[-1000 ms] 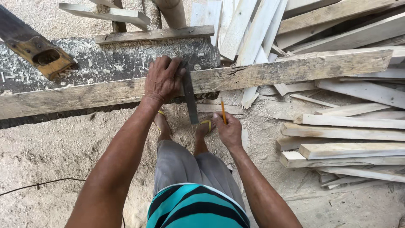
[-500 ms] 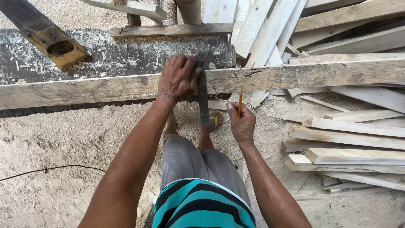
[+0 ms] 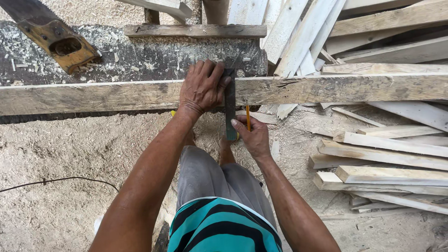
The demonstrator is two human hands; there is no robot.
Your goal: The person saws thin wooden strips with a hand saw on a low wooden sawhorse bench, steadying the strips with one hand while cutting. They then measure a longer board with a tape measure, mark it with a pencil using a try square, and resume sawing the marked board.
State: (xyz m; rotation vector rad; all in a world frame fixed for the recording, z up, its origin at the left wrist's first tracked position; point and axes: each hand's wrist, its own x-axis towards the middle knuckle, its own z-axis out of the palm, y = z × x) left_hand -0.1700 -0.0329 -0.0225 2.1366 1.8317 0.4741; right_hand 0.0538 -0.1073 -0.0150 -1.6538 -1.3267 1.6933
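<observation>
Left hand: the left hand (image 3: 201, 88) lies flat on the long wooden plank (image 3: 116, 95), fingers (image 3: 207, 70) spread and pressing the dark metal square (image 3: 230, 105) against the wood, not curled round anything.
Right hand: the right hand (image 3: 252, 135) pinches a yellow pencil (image 3: 248, 122), tip upward near the plank's lower edge, while its thumb touches the square's hanging blade.
Square: it crosses the plank upright, one end above near the left fingertips, the other hanging below the near edge.
Plank: it runs left to right across the view, resting on a dark tabletop (image 3: 140, 56) strewn with sawdust.
Doing it well: I judge that the square should sit tight against the plank's edge with no rocking, the left hand bearing down firmly, and the pencil should run right beside the blade in one steady stroke.
Nearby: a handsaw (image 3: 56, 39) lies at upper left; a heap of pale boards (image 3: 387, 158) sits at right; sawdust covers the floor (image 3: 70, 149).
</observation>
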